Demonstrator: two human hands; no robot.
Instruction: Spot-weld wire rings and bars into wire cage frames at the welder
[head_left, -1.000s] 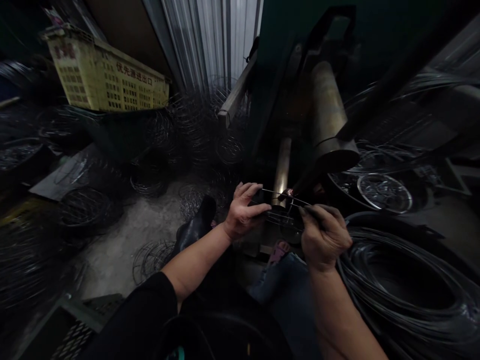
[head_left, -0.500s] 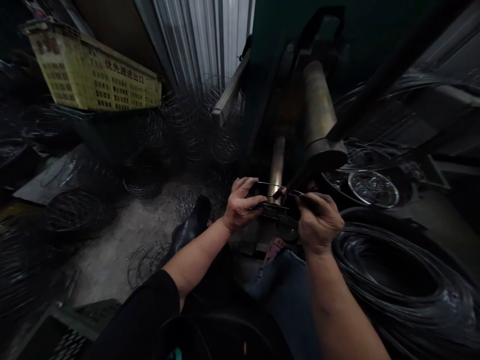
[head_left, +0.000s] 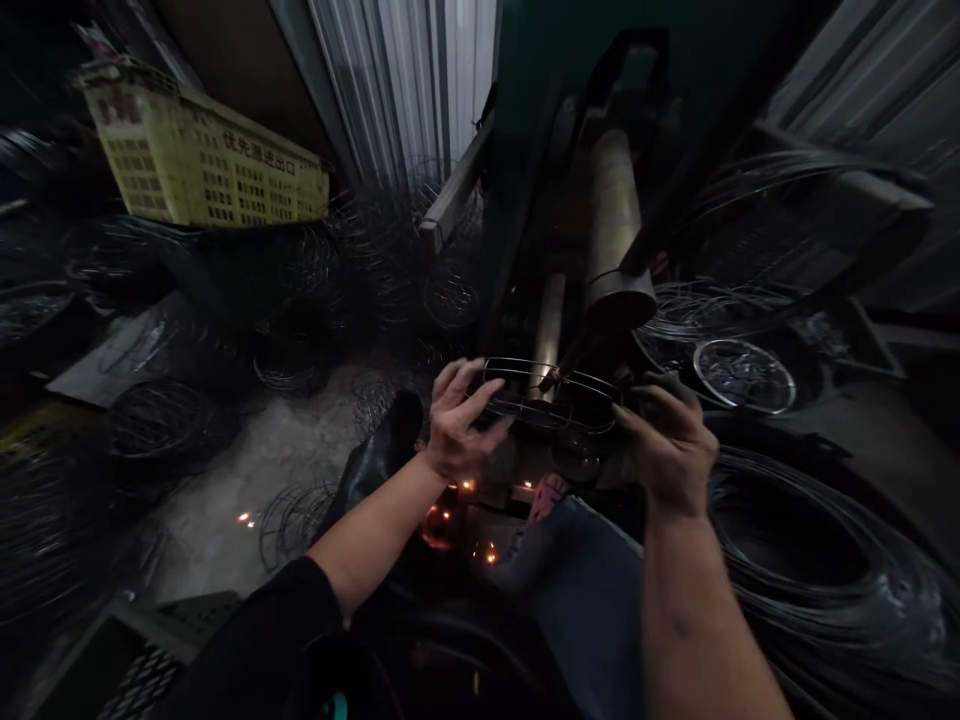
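Note:
A small wire frame (head_left: pixel 551 400), made of a few thin rings joined by rods, is held level under the tip of a welding machine's brass-coloured electrode cylinder (head_left: pixel 611 240). My left hand (head_left: pixel 457 425) grips its left end with curled fingers. My right hand (head_left: pixel 667 445) grips its right end, fingers closed round the wire. Orange sparks (head_left: pixel 450 515) lie scattered below the frame, near my knees in blue jeans (head_left: pixel 570 580).
A big coil of dark wire (head_left: pixel 795 560) lies at the right. A shiny ring (head_left: pixel 744 375) rests on the machine bed. Heaps of finished wire frames (head_left: pixel 375 270) cover the floor at left, behind a yellow plastic crate (head_left: pixel 202 160). A black shoe (head_left: pixel 379 455) rests on the concrete floor.
The frame has been turned so its rings face up and lifted slightly toward the electrode. Both hands have shifted apart to its ends. Sparks have appeared below.

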